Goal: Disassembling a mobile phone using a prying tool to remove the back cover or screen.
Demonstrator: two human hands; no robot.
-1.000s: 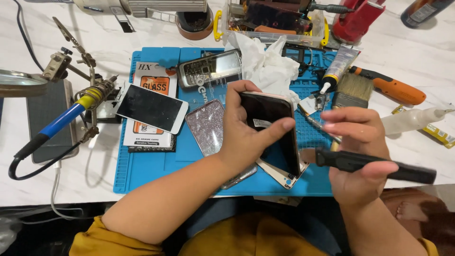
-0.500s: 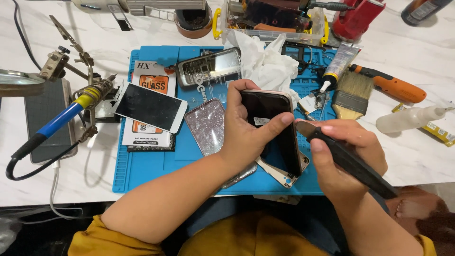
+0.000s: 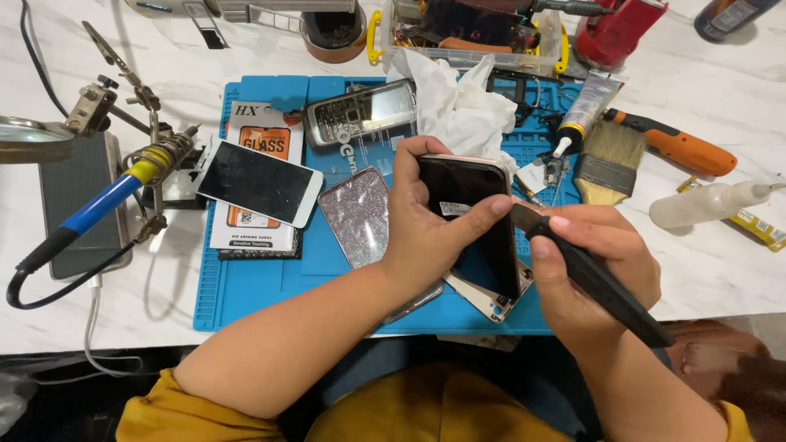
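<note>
Over blue mat [image 3: 246,286], left hand [image 3: 426,237] grips phone [image 3: 479,229].

A white marble-look table [image 3: 720,262] carries a blue work mat [image 3: 254,286] at its middle. Directly on the tabletop lie an orange-handled tool [image 3: 671,147], a clear squeeze bottle [image 3: 708,205], a grey slab [image 3: 70,196] and a black cable [image 3: 49,286].

My right hand [image 3: 594,274] no longer holds the long black handled tool [image 3: 598,274] flat and pointing right across the near edge; it is now swung up, the tip brought left against the right edge of the dark glass-fronted phone [image 3: 475,233]. My left forefinger now lies across that screen.
</note>
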